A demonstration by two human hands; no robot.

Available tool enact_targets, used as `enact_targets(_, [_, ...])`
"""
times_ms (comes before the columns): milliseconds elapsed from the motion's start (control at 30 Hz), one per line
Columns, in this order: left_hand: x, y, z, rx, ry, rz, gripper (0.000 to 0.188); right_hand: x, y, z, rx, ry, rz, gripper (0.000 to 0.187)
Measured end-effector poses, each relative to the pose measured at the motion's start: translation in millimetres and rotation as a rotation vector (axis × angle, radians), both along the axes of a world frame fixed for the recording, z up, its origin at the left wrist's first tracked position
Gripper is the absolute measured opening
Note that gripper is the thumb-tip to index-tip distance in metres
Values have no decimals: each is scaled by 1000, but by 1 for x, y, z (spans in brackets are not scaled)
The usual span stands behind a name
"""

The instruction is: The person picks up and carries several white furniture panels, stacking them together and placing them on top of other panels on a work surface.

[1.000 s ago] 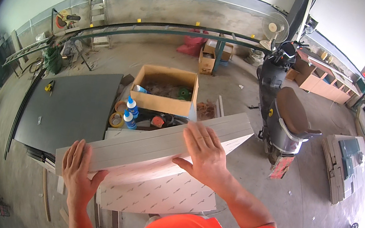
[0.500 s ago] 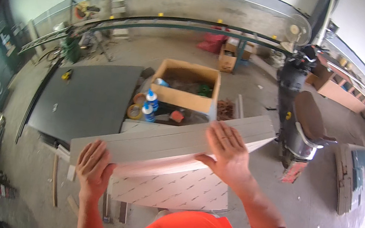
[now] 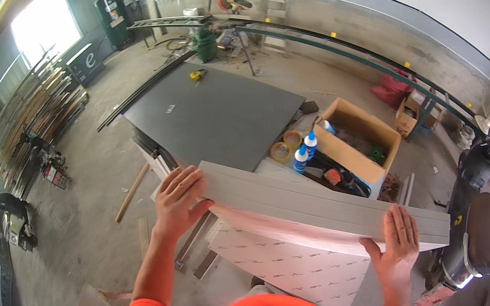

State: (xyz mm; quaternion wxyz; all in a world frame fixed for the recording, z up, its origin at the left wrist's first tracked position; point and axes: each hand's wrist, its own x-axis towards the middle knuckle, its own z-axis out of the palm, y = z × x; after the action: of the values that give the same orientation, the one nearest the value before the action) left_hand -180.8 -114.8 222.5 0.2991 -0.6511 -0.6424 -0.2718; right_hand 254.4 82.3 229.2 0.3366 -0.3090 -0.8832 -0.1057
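Note:
A stack of several light grey boards (image 3: 308, 205) is held up in front of me, long edges uppermost, with the pinkish face toward my body. My left hand (image 3: 180, 197) grips its left end, fingers over the top edge and thumb on the near side. Close to the right end, my right hand (image 3: 396, 242) holds the stack the same way. Just below lies another pale board with a printed pattern (image 3: 288, 262). How far the stack reaches down, and whether it rests on anything, I cannot tell.
Beyond the boards stand an open cardboard box (image 3: 349, 155), two blue-and-white bottles (image 3: 301, 159) and tape rolls (image 3: 281, 151). A dark grey panel stack (image 3: 219, 112) bears a yellow tape measure (image 3: 197, 75). At right is a scooter (image 3: 472, 239); wood strips (image 3: 44, 118) lean at left.
The view has swung left, so the room appears shifted right. The board stack, slanted before, now lies nearly level across the view. Both hands keep their hold on it.

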Motion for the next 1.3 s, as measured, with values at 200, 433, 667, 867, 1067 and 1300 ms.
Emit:
enact_targets(200, [-14,-5,-10,70,-152,-57,32,1,5,-5,-4,-17,14,71])
enact_targets(433, [-11,5,-35,95,-764,-124,43,-1,5,-1,-3,-22,14,67])
enact_targets(667, [-10,25,-47,-14,-1666,-623,80,-4,6,-1,-12,-12,14,67])
enact_targets(867, [-11,22,-46,-76,-1631,-660,90,-10,2,2,-21,-28,1,67])
enact_targets(1067, [-10,25,-45,-89,-1647,-612,92,-11,3,0,-17,-30,-7,67])
enact_targets(1300, [-12,27,-54,-32,-1618,-640,93,-11,2,-1,-5,-32,3,68])
